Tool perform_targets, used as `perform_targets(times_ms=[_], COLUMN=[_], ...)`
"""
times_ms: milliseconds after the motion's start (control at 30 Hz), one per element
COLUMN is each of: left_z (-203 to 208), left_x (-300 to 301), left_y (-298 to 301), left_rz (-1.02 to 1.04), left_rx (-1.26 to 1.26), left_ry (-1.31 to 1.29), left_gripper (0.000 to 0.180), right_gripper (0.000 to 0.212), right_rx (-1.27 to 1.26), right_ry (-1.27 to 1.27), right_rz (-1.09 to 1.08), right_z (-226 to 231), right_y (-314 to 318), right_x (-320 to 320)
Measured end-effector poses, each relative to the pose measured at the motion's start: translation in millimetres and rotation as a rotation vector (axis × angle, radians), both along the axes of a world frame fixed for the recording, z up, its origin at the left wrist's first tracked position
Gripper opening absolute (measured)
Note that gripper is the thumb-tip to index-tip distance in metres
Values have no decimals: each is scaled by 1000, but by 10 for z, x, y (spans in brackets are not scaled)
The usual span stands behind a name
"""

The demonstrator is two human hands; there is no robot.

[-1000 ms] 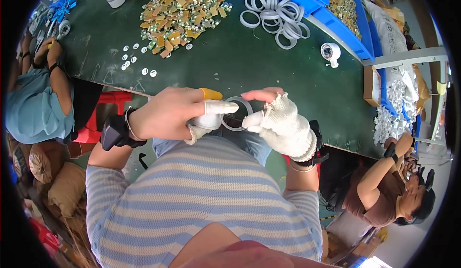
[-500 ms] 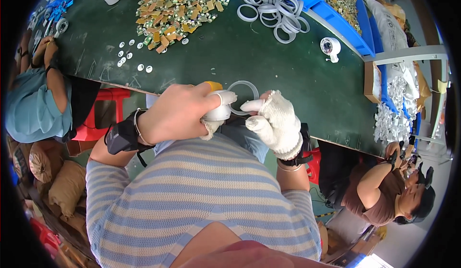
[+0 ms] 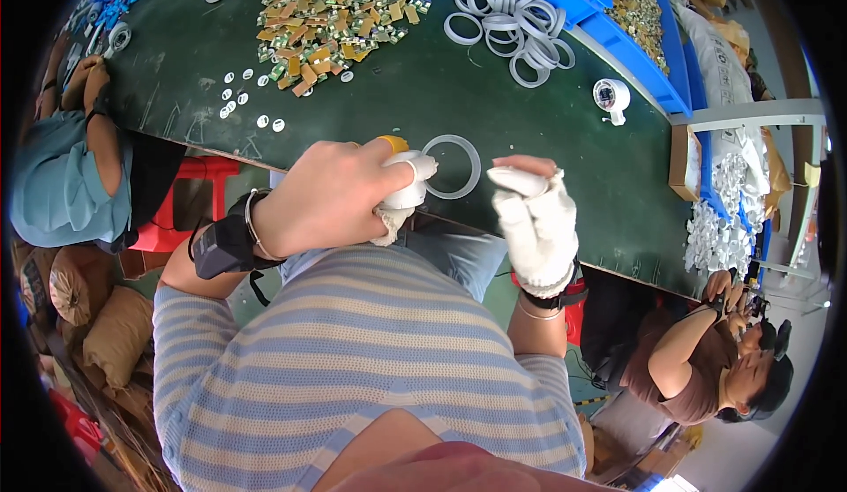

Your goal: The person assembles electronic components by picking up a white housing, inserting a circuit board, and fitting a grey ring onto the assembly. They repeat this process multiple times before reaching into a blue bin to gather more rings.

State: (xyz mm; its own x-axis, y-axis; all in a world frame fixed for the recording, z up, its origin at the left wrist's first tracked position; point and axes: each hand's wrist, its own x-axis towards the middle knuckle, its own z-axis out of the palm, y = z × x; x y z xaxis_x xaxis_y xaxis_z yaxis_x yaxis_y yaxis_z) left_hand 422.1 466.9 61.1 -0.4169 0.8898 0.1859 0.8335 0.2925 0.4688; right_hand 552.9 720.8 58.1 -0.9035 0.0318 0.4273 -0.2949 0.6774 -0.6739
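Note:
A small white round housing [image 3: 408,196] is gripped in my left hand [image 3: 328,194], just over the table's near edge. That hand's back is bare, with a yellow cover on one finger and white cloth on the thumb; the fingers hide part of the housing. Right beside it lies a pale grey ring [image 3: 477,169] on the green table. My right hand [image 3: 536,223], in a white knitted glove with some fingertips showing, is raised to the right of the ring and apart from it. Its fingers are loosely bent and spread, with nothing visible between them.
Beyond my hands are a heap of small circuit boards [image 3: 331,20], several white discs [image 3: 243,98] and a pile of grey rings [image 3: 520,33]. A white housing [image 3: 610,97] stands near the blue bins [image 3: 631,60]. People sit at both sides.
My right hand has moved away from the ring, to the right, and its fingers have turned upward. The left hand still grips the housing. The whole view has shifted slightly.

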Motion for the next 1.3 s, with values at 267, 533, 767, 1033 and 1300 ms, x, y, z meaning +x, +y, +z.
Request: perform_targets(times_ms=[267, 533, 767, 1033, 1300], left_z=[62, -462, -563, -584, -631], left_x=[36, 16, 203, 240, 275], left_y=[83, 171, 230, 221, 243], left_rz=[14, -47, -80, -27, -32], left_rx=[-129, 700, 882, 796, 818], left_ry=[-45, -1614, -1756, -1528, -1444], left_gripper=[68, 76, 110, 116, 114], right_gripper=[33, 26, 25, 23, 23], right_rx=[316, -895, -569, -308, -306], right_ry=[-33, -192, -165, -145, -160], right_rz=[-32, 71, 62, 5, -7], right_z=[34, 8, 8, 118, 110], right_y=[-299, -202, -304, -312, -329], right_x=[-81, 28, -72, -70, -77])
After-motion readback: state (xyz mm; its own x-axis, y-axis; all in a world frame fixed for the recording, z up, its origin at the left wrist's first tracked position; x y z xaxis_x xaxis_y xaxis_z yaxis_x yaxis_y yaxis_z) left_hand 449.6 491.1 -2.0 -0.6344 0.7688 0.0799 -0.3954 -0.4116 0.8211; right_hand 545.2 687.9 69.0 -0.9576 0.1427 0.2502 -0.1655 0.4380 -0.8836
